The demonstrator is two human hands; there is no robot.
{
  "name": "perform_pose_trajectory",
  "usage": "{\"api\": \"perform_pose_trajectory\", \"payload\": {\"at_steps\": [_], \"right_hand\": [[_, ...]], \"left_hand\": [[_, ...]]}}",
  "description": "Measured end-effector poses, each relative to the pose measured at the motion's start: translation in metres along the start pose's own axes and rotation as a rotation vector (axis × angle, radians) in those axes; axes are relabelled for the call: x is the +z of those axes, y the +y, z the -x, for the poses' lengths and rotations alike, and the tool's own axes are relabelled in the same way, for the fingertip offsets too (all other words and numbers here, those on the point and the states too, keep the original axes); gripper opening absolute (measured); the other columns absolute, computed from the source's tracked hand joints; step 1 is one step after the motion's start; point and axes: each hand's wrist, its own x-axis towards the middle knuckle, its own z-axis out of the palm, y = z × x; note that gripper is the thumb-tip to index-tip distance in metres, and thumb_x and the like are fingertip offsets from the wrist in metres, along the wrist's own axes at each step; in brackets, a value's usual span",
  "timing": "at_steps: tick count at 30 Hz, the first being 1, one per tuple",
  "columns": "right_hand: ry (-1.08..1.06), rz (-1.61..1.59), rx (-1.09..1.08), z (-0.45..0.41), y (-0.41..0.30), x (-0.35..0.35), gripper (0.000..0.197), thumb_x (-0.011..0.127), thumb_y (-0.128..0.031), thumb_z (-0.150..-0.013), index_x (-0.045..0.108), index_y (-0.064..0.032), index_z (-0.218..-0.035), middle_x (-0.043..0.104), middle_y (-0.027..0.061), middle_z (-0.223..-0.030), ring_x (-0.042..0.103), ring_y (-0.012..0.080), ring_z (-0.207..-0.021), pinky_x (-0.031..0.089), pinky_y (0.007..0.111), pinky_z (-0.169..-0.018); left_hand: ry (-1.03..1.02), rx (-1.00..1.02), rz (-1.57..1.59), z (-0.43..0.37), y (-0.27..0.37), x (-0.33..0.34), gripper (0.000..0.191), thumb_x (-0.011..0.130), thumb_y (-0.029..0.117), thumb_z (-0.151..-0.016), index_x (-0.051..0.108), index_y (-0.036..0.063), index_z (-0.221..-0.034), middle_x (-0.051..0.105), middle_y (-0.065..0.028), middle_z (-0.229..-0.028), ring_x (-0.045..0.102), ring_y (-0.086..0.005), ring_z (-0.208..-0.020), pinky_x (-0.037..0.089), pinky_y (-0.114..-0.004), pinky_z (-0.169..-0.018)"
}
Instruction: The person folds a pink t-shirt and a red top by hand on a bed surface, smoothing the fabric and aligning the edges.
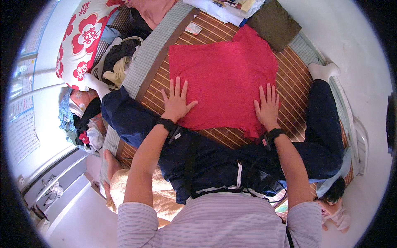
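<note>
A red cloth garment (221,83), probably a shirt, lies spread out on a brown bamboo mat (294,74) between my outstretched legs. My left hand (177,100) rests palm down with its fingers apart over the garment's left edge. On the right edge of the same garment, my right hand (267,107) lies palm down, fingers slightly apart. Neither hand grips the cloth. Each wrist wears a black band with a small device. The garment's upper right part narrows towards a dark olive folded cloth (274,24).
Folded white clothes (214,11) and a small packet (193,28) lie beyond the garment. A basket of clothes (119,62) and a patterned red-and-white pillow (83,40) are at the left, beside a clothes pile (83,121). Another person (333,206) is at the lower right.
</note>
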Motion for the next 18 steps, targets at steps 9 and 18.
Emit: {"api": "perform_pose_trajectory", "payload": {"at_steps": [9,18], "right_hand": [[-0.329,0.082,-0.183,-0.002,0.01,-0.06,0.059,0.06,-0.029,-0.083,0.042,-0.0119,-0.137,0.036,0.0195,-0.141,0.037,0.0377,-0.129,0.03,0.049,-0.106],[-0.391,-0.067,-0.311,-0.024,0.019,-0.07,0.057,0.071,-0.026,-0.073,0.052,-0.0123,-0.124,0.046,0.0148,-0.126,0.046,0.0341,-0.115,0.039,0.047,-0.096]], "left_hand": [[-0.219,0.149,-0.085,0.048,-0.021,-0.038,0.087,0.056,0.063,-0.078,0.035,0.0071,-0.142,0.029,-0.013,-0.149,0.03,-0.0286,-0.136,0.023,-0.055,-0.109],[0.04,0.201,0.237,0.021,-0.006,-0.043,0.083,0.073,0.045,-0.071,0.04,0.0114,-0.139,0.038,-0.0137,-0.143,0.037,-0.0304,-0.132,0.027,-0.051,-0.109]]}}
